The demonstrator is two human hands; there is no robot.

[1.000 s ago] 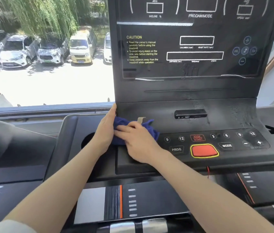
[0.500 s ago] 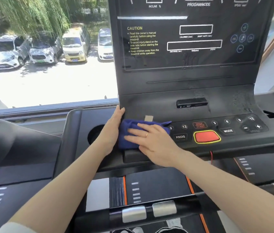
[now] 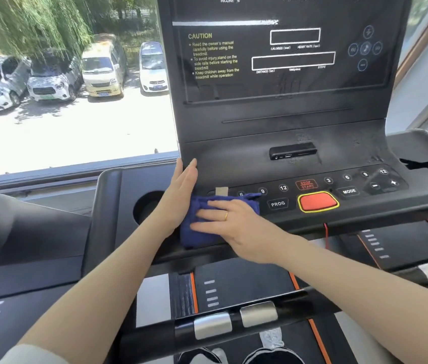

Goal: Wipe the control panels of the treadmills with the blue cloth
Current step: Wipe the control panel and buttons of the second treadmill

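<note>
Cloth (image 3: 202, 227) now lower, at nine o'clock of PROG button (image 3: 278, 204), under our flat-spread right hand (image 3: 236, 227), left hand (image 3: 181, 195) extended alongside: we judge the wipe has reached the panel's (image 3: 312, 164) near-left edge.

The blue cloth (image 3: 207, 227) looks soft and napped — a matt, towel-like weave with a pale sewn tag (image 3: 221, 191); the control panel (image 3: 351, 158) beneath is matt black plastic, faintly speckled and streaked; the upright display (image 3: 286, 56) above it is smooth and glossy, catching reflections; the red button (image 3: 317, 201) has a satiny plastic sheen; the handlebar (image 3: 155, 334) is dull black — its two grip plates (image 3: 235, 320) are brushed, silvery metal.
</note>
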